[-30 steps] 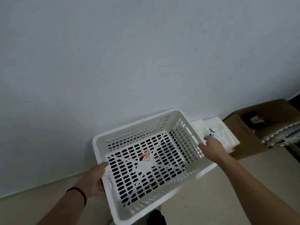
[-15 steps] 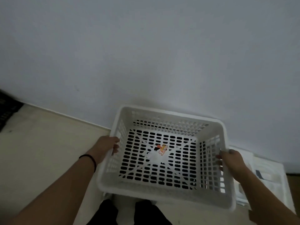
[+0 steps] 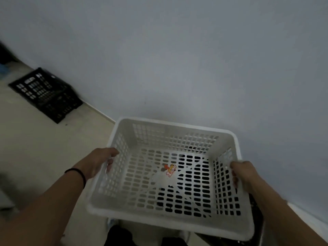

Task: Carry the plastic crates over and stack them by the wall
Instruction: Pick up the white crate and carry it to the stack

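Observation:
I hold a white perforated plastic crate (image 3: 170, 222) in front of me, its open top up and a small orange sticker (image 3: 170, 170) on its floor. My left hand (image 3: 99, 161) grips the crate's left rim. My right hand (image 3: 245, 174) grips its right rim. The crate is off the floor, close to the pale wall (image 3: 177, 59). A black plastic crate (image 3: 45, 94) stands on the floor against the wall at the far left. Something dark (image 3: 255, 212) shows under the white crate's right side; I cannot tell what it is.
The beige floor (image 3: 35, 148) stretches between me and the black crate. My dark-clad legs (image 3: 120, 235) show below the white crate. A dark shape (image 3: 4, 54) sits at the far left edge by the wall.
The view has swung left along the wall: the black crate has come into sight, and the white papers and cardboard box on the right have gone. Both hands keep hold of the white crate.

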